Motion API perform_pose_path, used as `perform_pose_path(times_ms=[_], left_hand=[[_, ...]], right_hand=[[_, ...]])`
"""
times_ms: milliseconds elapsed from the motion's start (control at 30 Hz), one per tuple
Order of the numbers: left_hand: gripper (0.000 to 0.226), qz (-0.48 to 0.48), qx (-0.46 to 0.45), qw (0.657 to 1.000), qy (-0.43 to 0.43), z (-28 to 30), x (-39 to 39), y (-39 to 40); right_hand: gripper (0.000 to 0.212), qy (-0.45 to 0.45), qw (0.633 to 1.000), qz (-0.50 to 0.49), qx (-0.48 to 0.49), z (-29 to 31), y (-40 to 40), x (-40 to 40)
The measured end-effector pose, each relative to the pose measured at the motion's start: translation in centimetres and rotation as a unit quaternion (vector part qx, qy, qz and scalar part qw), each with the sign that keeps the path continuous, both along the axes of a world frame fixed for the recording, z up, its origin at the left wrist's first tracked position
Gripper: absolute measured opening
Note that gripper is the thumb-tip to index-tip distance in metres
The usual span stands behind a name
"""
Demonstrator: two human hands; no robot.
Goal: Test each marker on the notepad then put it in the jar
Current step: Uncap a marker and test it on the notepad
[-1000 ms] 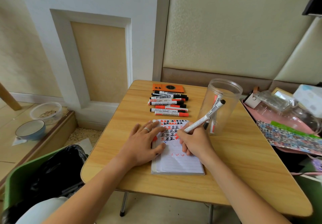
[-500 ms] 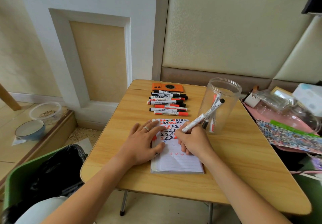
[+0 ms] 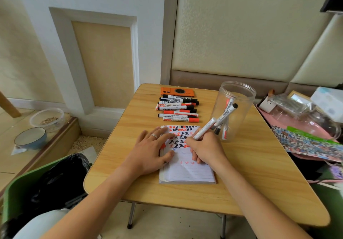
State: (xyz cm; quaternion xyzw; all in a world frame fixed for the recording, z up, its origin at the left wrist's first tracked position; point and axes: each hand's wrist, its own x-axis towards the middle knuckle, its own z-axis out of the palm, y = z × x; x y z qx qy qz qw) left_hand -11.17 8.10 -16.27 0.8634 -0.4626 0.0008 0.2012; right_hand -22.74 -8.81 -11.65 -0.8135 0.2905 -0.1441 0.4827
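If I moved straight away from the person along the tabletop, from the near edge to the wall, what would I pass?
Notepad → left hand pressing the notepad, right hand writing with a marker → row of loose markers → orange phone.

marker (image 3: 215,122) tip hidden behind right hand (image 3: 206,150), notepad (image 3: 187,171) partly covered

Jar (image 3: 234,108) mouth open; markers (image 3: 178,108) crowd table's (image 3: 259,173) rear.
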Motion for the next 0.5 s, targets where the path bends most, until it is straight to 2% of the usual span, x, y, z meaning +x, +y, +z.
perform_pose_path(times_ms=[133,333,500], left_hand=[[0.065,0.006,-0.028,1.0,0.006,0.1,0.0,0.3],[0.071,0.005,-0.039,0.999,-0.005,0.9,-0.5,0.3],[0.049,-0.008,-0.127,0.992,-0.022,1.0,-0.9,0.6]], right_hand=[[0.021,-0.026,1.0,0.0,0.007,0.3,0.3,-0.1],[0.011,-0.101,0.986,0.044,0.122,-0.3,1.6,0.5],[0.019,-0.117,0.978,0.078,0.153,-0.5,2.2,0.6]])
